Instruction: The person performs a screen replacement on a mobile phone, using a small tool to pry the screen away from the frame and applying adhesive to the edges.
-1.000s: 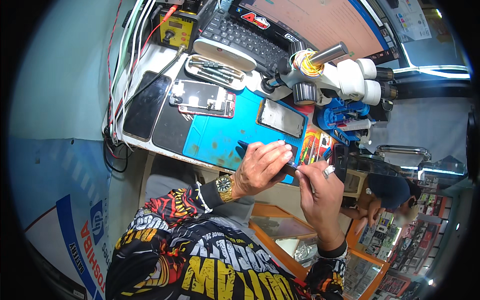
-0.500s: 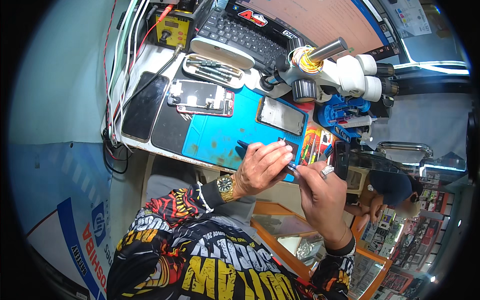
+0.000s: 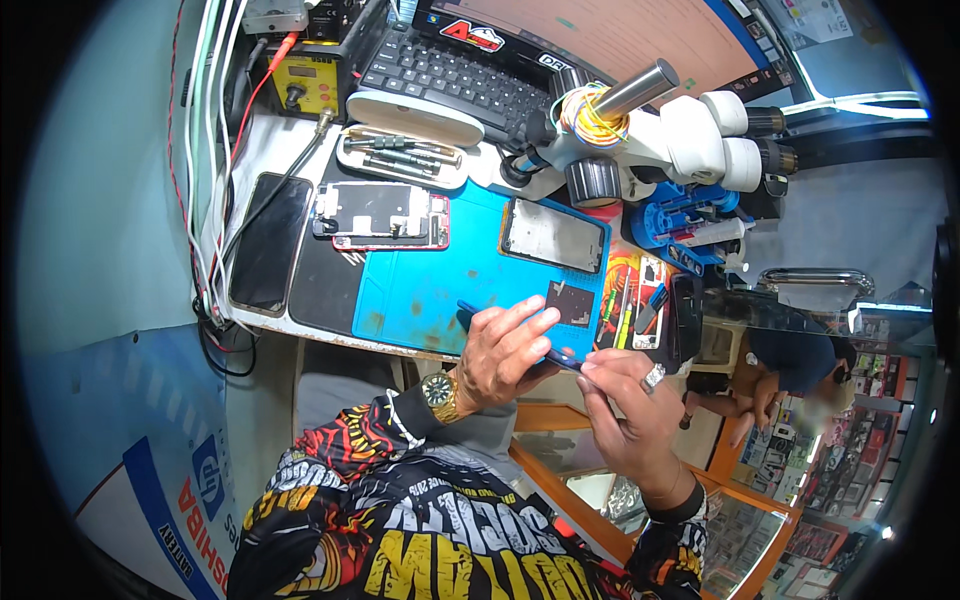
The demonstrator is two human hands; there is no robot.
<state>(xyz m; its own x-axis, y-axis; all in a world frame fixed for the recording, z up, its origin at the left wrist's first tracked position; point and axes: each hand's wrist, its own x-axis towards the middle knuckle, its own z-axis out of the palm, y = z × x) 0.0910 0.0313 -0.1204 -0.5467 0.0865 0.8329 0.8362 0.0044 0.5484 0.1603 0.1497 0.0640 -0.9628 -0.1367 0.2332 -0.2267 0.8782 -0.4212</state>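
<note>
Over the near edge of the blue work mat (image 3: 400,300), my left hand (image 3: 505,350) is wrapped around a dark blue phone (image 3: 566,358), which is tilted so that mostly its narrow edge shows. My right hand (image 3: 630,400), wearing a ring, has its thumb and finger pinched together at the phone's right end. Whatever sits between those fingertips is too small to tell. Just beyond my hands, a small dark sheet (image 3: 570,303) lies on the mat. Farther back rests an opened phone part with a grey plate (image 3: 552,236).
A disassembled red-framed phone (image 3: 440,225) and a black phone (image 3: 270,245) lie left. Behind are a screwdriver case (image 3: 400,165), a keyboard (image 3: 450,85) and a yellow-fronted station (image 3: 305,85). A microscope (image 3: 690,135) overhangs the back right, near a blue tool rack (image 3: 680,215). A person (image 3: 790,350) sits beyond.
The view has shifted a little. Both hands sit slightly nearer me with the phone, and more of the small dark sheet on the mat shows. The right fingertips stay at the phone's end.
</note>
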